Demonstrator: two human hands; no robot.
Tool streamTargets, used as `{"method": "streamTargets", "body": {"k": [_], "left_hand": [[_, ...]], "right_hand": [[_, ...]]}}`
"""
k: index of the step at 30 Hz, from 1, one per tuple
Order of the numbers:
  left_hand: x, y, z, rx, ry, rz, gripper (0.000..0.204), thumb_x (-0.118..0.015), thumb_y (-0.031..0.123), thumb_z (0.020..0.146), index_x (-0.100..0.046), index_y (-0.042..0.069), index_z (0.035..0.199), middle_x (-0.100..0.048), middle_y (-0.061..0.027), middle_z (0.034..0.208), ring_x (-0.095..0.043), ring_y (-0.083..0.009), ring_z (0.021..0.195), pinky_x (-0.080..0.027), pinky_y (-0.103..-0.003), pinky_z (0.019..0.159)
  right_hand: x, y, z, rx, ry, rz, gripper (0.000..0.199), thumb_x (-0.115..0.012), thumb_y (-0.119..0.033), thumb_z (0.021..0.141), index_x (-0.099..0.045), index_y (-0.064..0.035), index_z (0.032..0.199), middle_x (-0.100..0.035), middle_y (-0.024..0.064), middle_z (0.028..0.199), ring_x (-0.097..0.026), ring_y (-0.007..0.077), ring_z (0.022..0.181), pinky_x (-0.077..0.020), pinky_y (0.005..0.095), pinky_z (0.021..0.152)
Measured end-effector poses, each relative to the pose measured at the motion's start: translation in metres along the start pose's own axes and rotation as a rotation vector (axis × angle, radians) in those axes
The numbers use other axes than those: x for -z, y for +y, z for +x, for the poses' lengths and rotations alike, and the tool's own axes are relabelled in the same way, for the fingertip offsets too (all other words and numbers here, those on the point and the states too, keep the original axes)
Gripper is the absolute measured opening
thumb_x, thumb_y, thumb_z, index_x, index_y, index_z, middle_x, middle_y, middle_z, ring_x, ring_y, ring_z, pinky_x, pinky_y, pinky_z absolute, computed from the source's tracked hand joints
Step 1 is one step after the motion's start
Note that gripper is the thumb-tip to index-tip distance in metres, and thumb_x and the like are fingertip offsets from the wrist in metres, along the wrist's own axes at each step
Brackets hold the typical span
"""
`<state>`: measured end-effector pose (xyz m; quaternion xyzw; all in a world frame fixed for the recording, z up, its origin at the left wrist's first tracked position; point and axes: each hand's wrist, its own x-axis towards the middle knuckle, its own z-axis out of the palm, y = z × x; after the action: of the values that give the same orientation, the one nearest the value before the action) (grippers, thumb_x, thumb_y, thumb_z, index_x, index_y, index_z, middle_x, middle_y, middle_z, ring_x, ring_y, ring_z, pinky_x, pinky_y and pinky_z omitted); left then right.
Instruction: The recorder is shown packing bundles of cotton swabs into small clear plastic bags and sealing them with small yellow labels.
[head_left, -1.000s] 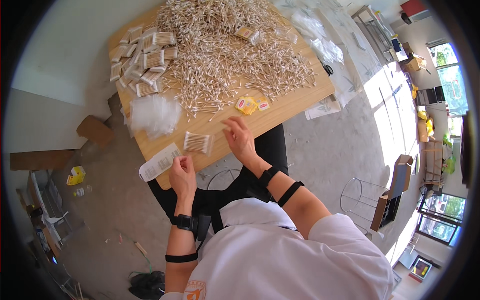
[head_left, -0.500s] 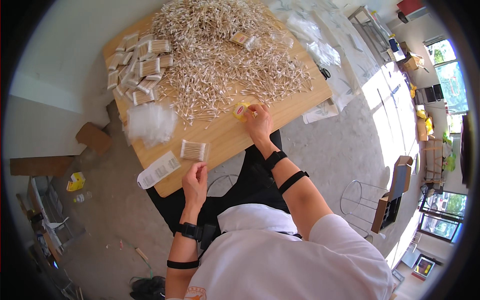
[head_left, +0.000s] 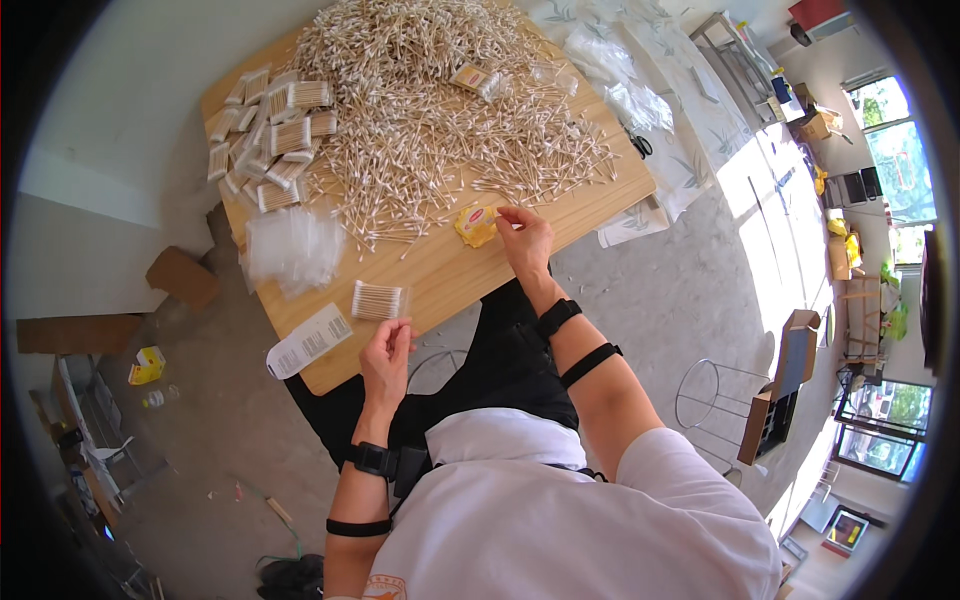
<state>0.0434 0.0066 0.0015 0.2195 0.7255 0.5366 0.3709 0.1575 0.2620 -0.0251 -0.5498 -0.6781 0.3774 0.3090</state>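
Note:
Near the table's front edge lies a clear plastic bag of cotton swabs [head_left: 378,300], the swabs side by side. My left hand [head_left: 386,358] is closed, its fingertips pinching the bag's lower right corner. To the right, my right hand [head_left: 530,242] hovers over the wood with thumb and forefinger pressed together. Its fingertips are beside a small stack of yellow labels with a red oval [head_left: 474,228]; whatever thin thing they may pinch is too small to make out. A big heap of loose cotton swabs [head_left: 420,130] covers the far part of the table.
Filled swab bags [head_left: 290,137] are piled at the left of the wooden table [head_left: 440,285]. In front of them sit empty clear bags [head_left: 295,250] and a white printed sheet [head_left: 308,342]. One yellow-labelled pack [head_left: 474,78] rests on the heap. Scissors [head_left: 641,146] lie beyond the right edge.
My right hand has drawn back slightly to the right, off the yellow labels, which now show more fully. The left hand stays at the bag's corner. The whole view has shifted a little.

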Motion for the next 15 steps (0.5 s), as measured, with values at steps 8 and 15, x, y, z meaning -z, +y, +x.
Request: {"method": "streamTargets", "body": {"k": [8, 15], "left_hand": [[-0.022, 0.020, 0.004, 0.041, -0.033, -0.196, 0.021, -0.055, 0.015, 0.100, -0.064, -0.002, 0.107, -0.068, -0.0057, 0.087, -0.060, -0.0095, 0.074, -0.051, -0.023, 0.070], [-0.033, 0.022, 0.004, 0.016, -0.156, -0.152, 0.020, -0.056, 0.016, 0.099, -0.064, -0.002, 0.106, -0.068, -0.0055, 0.090, -0.060, -0.0103, 0.075, -0.050, -0.024, 0.070]], "right_hand": [[0.001, 0.001, -0.004, -0.043, 0.087, 0.194, 0.026, -0.072, -0.011, 0.080, -0.072, -0.0085, 0.106, -0.070, 0.0050, 0.082, -0.059, 0.0143, 0.064, -0.0494, 0.0287, 0.063], [-0.009, -0.020, 0.026, 0.564, -0.260, -0.467, 0.034, -0.077, -0.010, 0.072, -0.069, -0.0111, 0.106, -0.061, 0.0084, 0.111, -0.059, 0.0299, 0.104, -0.0497, 0.0399, 0.086]]}}
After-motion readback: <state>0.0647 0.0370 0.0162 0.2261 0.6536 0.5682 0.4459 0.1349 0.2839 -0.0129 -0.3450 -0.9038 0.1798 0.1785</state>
